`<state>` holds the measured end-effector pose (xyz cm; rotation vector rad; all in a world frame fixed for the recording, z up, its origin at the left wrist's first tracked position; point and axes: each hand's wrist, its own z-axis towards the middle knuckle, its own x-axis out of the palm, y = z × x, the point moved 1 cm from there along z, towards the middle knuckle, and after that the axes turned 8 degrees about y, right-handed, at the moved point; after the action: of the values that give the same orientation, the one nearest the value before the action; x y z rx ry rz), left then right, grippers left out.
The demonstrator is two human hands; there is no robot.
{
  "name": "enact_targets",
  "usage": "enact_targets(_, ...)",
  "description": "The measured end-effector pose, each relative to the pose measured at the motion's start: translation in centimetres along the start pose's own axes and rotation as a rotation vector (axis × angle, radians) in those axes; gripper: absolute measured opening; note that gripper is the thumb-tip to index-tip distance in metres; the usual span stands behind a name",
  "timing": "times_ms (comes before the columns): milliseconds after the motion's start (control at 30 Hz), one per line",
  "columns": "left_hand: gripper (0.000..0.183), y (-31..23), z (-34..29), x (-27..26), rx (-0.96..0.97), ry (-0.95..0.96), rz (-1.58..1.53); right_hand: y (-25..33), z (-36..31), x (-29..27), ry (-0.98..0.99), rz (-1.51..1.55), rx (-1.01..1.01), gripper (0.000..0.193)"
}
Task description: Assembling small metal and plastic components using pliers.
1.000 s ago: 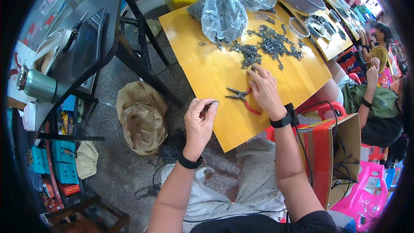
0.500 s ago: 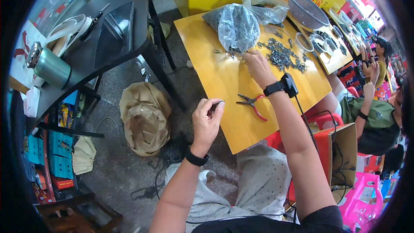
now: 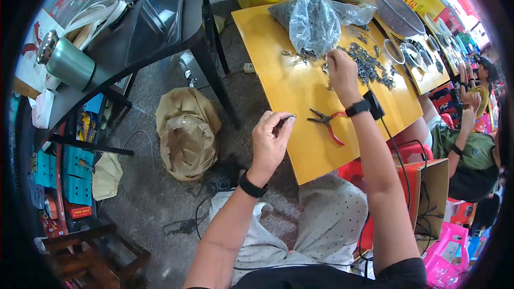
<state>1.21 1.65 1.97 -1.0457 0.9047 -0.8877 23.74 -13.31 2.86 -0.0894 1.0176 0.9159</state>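
My left hand (image 3: 272, 142) is off the left edge of the yellow table, its thumb and forefinger pinched on a small dark metal piece (image 3: 292, 116). Over the tabletop, my right hand (image 3: 344, 76) has its fingers closed together; whatever they hold is hidden. It is just right of the mouth of a clear plastic bag (image 3: 315, 25) full of small dark metal parts. A loose pile of metal parts (image 3: 369, 65) spreads beyond its fingers to the right. Between my hands lie pliers (image 3: 324, 120) with red handles, touched by neither.
Behind the bag are another plastic bag (image 3: 350, 8) and a grey basin (image 3: 399, 12); a clear cup (image 3: 392, 52) stands by the pile. A brown paper bag (image 3: 188, 136) sits on the floor, left. An open cardboard box (image 3: 432, 192) is beside my right arm. Other people sit far right.
My right hand has drawn away from the bag's mouth, a little to the right. The left hand keeps its pinch near the table edge. The whole view has shifted slightly.
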Motion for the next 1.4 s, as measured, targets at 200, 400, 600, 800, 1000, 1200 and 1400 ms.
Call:
enact_targets(200, 0.009, -0.4, -0.2, 0.2, 0.009, 0.012, 0.035, 8.9, -7.0, -5.3, 0.249, 1.084, 0.546, 0.025)
enact_targets(400, 0.01, -0.7, -0.3, 0.4, 0.059, 0.02, 0.152, 10.9, -9.8, -4.5, 0.332, 1.322, 0.592, 0.022)
enact_targets(600, 0.01, -0.4, -0.3, 0.9, 0.072, -0.007, 0.117, 10.8, -10.4, -4.2, 0.304, 1.338, 0.638, 0.019)
enact_targets(800, 0.01, -0.4, -0.3, 1.2, 0.072, 0.0, 0.122, 10.9, -10.3, -4.3, 0.325, 1.266, 0.636, 0.018)
enact_targets(1000, 0.01, -0.5, -0.3, 1.1, 0.065, 0.007, 0.133, 11.1, -10.2, -4.5, 0.26, 1.234, 0.611, 0.018)
enact_targets(1200, 0.01, -0.1, -0.4, 1.2, 0.076, 0.011, 0.144, 10.7, -10.3, -4.2, 0.259, 1.234, 0.567, 0.014)
enact_targets(1400, 0.012, 0.2, -0.5, 1.4, 0.079, 0.029, 0.203, 11.1, -10.9, -2.8, 0.24, 1.19, 0.477, 0.014)
